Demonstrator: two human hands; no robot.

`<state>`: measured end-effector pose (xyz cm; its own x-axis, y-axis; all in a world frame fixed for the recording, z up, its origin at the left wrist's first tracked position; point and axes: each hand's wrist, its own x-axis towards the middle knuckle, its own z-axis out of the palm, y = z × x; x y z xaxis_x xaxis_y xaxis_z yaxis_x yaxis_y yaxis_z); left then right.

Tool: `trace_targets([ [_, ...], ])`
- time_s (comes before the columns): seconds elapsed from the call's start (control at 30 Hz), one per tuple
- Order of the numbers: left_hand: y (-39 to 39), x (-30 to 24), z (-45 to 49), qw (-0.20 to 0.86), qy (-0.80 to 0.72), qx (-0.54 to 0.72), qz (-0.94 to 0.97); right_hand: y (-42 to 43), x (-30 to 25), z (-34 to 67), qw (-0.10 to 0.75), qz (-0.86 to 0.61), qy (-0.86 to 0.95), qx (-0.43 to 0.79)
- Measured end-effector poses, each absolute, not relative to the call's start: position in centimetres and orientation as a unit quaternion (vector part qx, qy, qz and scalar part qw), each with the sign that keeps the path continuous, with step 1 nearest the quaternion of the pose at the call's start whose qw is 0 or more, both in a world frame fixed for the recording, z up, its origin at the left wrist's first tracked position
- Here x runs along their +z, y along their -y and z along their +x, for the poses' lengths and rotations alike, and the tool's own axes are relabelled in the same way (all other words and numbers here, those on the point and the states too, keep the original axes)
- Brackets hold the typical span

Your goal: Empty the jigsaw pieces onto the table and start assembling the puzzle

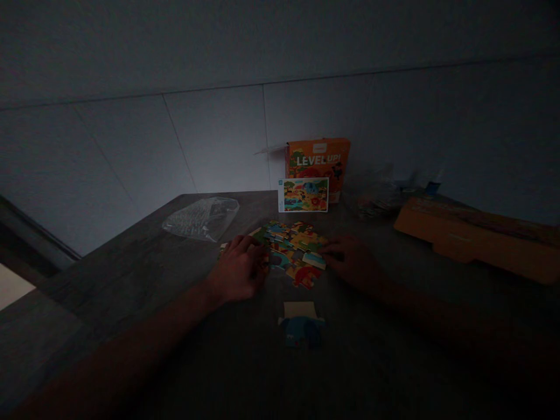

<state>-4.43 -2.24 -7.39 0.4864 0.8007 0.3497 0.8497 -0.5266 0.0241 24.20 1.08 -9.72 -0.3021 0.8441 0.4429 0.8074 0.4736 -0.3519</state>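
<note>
The scene is very dark. A pile of colourful jigsaw pieces point(294, 249) lies on the dark table point(131, 274). My left hand point(240, 268) rests at the pile's left edge with its fingers curled onto the pieces. At the pile's right edge my right hand point(354, 261) lies flat on the table, fingertips touching the pieces. A few joined pieces, blue and cream point(301, 324), lie apart, nearer to me. Behind the pile an orange puzzle box point(318, 161) stands against the wall, and a picture card point(303, 195) leans in front of it.
A crumpled clear plastic bag point(202, 218) lies at the back left of the table. An orange cardboard tray point(476, 236) sits at the right, with another clear bag point(378, 198) beside it. A pale tiled wall runs behind. The table's left edge drops off.
</note>
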Motion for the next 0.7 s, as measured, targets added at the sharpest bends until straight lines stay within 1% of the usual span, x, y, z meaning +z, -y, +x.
trace_targets([
  [0.2,2.67,-6.89,-4.14,0.085,0.512,-0.135,-0.844,-1.09,-10.09,24.09,0.312,-0.513,0.800,0.023],
  [0.53,2.78,-7.44,-3.98,0.097,0.514,-0.153,-0.839,-0.92,-10.14,24.04,0.380,-0.451,0.807,0.017],
  [0.7,2.82,-7.76,-4.01,0.092,0.512,-0.169,-0.837,-0.89,-10.07,23.99,0.388,-0.439,0.810,0.015],
])
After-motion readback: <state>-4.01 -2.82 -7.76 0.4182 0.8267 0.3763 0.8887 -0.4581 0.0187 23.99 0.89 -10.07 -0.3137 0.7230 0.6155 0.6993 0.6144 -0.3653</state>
